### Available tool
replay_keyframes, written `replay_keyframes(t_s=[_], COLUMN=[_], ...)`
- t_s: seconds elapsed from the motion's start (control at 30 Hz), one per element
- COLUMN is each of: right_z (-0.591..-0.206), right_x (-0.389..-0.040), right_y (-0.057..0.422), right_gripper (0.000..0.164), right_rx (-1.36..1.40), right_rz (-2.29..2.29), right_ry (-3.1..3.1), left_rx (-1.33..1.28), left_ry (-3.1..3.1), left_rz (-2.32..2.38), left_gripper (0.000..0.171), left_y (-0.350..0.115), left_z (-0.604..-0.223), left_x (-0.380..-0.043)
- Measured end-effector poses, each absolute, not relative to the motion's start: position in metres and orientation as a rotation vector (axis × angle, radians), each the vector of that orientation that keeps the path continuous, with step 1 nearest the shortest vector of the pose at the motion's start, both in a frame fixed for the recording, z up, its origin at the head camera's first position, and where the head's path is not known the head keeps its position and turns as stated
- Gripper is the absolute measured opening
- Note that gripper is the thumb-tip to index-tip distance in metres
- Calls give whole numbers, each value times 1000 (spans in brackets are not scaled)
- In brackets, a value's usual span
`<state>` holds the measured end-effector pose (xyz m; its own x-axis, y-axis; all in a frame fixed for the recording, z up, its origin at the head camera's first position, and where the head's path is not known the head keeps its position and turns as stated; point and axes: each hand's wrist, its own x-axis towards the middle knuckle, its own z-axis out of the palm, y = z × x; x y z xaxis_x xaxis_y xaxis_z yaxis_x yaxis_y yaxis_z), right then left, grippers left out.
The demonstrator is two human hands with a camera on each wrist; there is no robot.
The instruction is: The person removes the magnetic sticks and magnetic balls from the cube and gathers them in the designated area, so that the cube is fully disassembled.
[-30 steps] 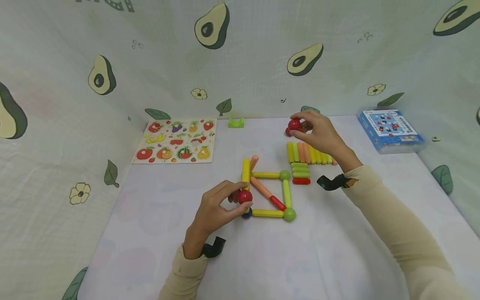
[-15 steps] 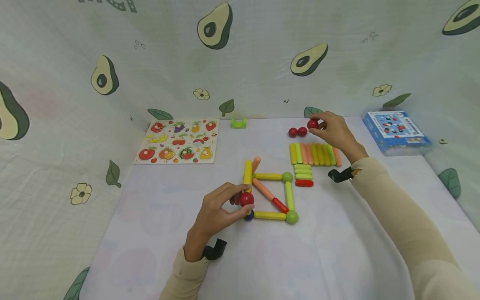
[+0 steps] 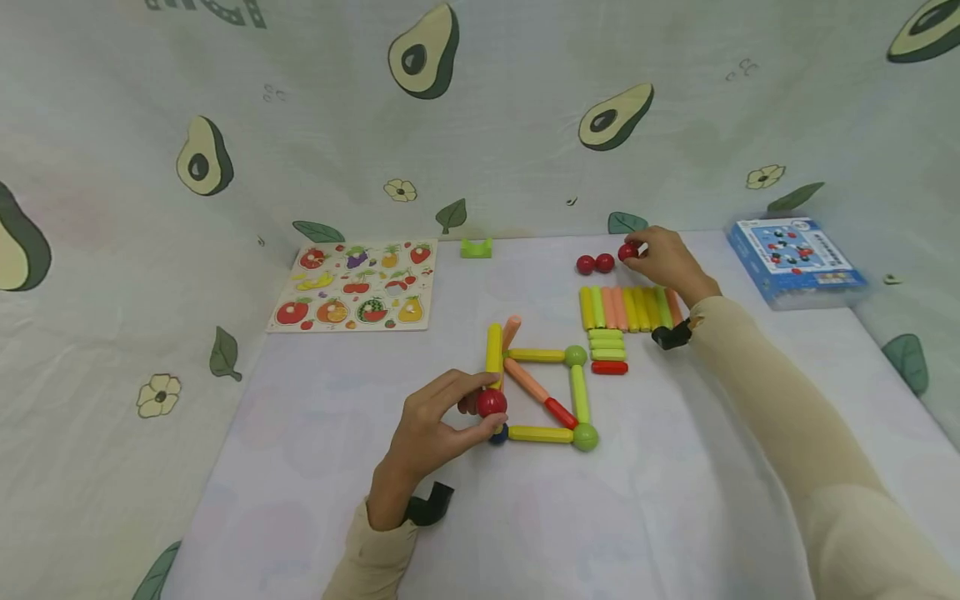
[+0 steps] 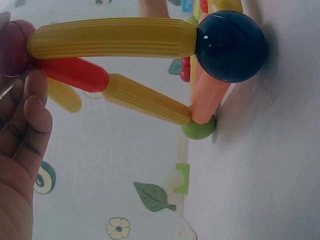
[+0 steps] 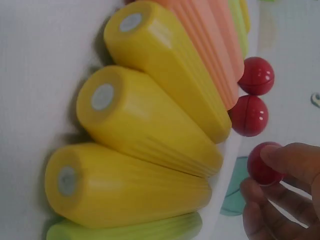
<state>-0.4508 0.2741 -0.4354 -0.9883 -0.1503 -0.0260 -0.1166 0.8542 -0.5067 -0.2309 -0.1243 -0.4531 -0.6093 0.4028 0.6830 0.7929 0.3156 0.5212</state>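
My left hand [image 3: 427,425] pinches a red ball [image 3: 492,402] at the top of a frame built of rods and balls. In the left wrist view, a ribbed yellow rod [image 4: 112,38] joins this ball to a dark blue ball [image 4: 231,46] on the table. A red rod [image 4: 75,74] and another yellow rod slope from it toward a green ball [image 4: 198,128]. At the back right my right hand [image 3: 669,260] pinches another red ball [image 5: 265,164] between thumb and fingers. Two red balls [image 5: 250,115] lie just left of it, apart from the held one.
Rods in yellow, green and orange [image 3: 630,309] lie side by side in front of the red balls. Short green rods and a red rod [image 3: 610,367] lie nearer. A fruit picture board [image 3: 352,287], a small green piece [image 3: 476,248] and a blue box [image 3: 797,262] stand farther back.
My right hand has moved right with its red ball, and two loose red balls now show beside it. My left hand stays on the frame's top ball.
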Motion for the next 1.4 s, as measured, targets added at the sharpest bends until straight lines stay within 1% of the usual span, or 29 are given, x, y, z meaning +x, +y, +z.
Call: replay_keyframes(t_s=[0.4, 0.6, 0.7, 0.83, 1.03, 1.13, 1.23, 1.3, 1.4], right_z=[-450, -439, -428, -413, -403, -401, -399, -399, -398], right_x=[-468, -459, -447, -421, -369, -347, -330, -320, -311], right_y=[271, 270, 263, 240, 188, 166, 150, 141, 130], right_gripper=[48, 57, 53, 42, 28, 29, 36, 41, 41], right_rx=[-56, -86, -160, -384, -988, -1226, -1400, -1537, -1763], right_rz=[-701, -622, -643, -772, -991, -1097, -1157, -1165, -1121], right_ry=[2880, 2935, 3025, 3100, 3034, 2943, 2853, 2787, 2682], left_rx=[-1072, -1074, -1077, -1079, -1074, -1064, -1059, -1058, -1054], left_ry=[-2155, -2145, -2138, -2136, -2136, -2142, -2143, -2142, -2150], left_rz=[-1226, -1239, -1234, -1225, -1213, -1208, -1207, -1210, -1222], left_gripper=[45, 45, 44, 44, 45, 44, 45, 46, 48], left_y=[-127, -125, -125, -125, -126, -126, -125, -125, -124], left_z=[-455, -456, -455, -455, -455, -455, -455, -455, -454], left_x=[-232, -232, -232, -233, -234, -234, -234, -234, -234])
